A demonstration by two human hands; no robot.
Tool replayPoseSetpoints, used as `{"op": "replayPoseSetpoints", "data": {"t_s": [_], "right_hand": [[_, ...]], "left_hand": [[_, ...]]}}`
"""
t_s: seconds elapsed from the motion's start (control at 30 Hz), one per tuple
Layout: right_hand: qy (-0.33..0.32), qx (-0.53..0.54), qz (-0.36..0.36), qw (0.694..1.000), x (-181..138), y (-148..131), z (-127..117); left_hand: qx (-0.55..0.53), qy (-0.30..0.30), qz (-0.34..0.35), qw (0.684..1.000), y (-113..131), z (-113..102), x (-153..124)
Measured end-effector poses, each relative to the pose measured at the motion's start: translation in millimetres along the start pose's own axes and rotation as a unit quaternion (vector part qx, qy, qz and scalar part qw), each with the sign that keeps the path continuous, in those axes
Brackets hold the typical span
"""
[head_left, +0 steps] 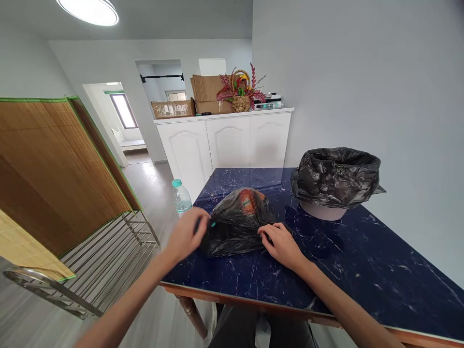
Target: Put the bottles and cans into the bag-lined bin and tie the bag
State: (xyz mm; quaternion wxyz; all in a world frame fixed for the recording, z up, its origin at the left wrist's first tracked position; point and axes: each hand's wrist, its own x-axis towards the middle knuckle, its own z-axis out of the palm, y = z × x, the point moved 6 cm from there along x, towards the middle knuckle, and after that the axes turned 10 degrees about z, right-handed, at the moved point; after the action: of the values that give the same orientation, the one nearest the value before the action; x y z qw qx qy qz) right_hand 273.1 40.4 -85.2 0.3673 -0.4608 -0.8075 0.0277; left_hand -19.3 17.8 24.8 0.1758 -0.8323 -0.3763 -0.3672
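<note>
A filled black plastic bag (pixel 235 222) lies on the blue marbled table (pixel 348 270) in front of me. An orange-red package shows through its thin upper side; the rest of the contents is hidden. At the bag's left edge, my left hand (pixel 188 232) pinches the plastic between thumb and fingers, slightly blurred. My right hand (pixel 281 244) grips the bag's right front side with curled fingers. To the right stands a pale bin (pixel 322 211) lined with another black bag (pixel 337 176), which is folded over its rim.
A water bottle (pixel 181 197) with a teal cap stands by the table's left edge. Behind the table is a white cabinet (pixel 228 145) bearing cardboard boxes and a flower basket (pixel 241 103). A metal rack (pixel 119 251) with a bamboo mat (pixel 61 169) stands at left.
</note>
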Motion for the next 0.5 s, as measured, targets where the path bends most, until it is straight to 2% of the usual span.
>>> {"op": "replayPoseSetpoints", "data": {"t_s": [0.07,0.1,0.13,0.27,0.5], "right_hand": [[-0.007,-0.01,-0.008,1.0,-1,0,2],[-0.01,-0.015,-0.01,1.0,-1,0,3],[-0.011,-0.021,-0.012,1.0,-1,1,4],[-0.004,-0.049,0.002,0.999,-2,8,9],[0.009,-0.1,0.049,0.994,-4,15,11]], "left_hand": [[0.016,-0.198,0.063,0.978,28,35,-12],[0.038,-0.266,0.073,0.96,36,48,-20],[0.064,-0.305,0.068,0.948,38,58,-25],[0.138,-0.321,-0.005,0.937,24,70,-33],[0.212,-0.32,-0.113,0.917,-5,67,-30]]}}
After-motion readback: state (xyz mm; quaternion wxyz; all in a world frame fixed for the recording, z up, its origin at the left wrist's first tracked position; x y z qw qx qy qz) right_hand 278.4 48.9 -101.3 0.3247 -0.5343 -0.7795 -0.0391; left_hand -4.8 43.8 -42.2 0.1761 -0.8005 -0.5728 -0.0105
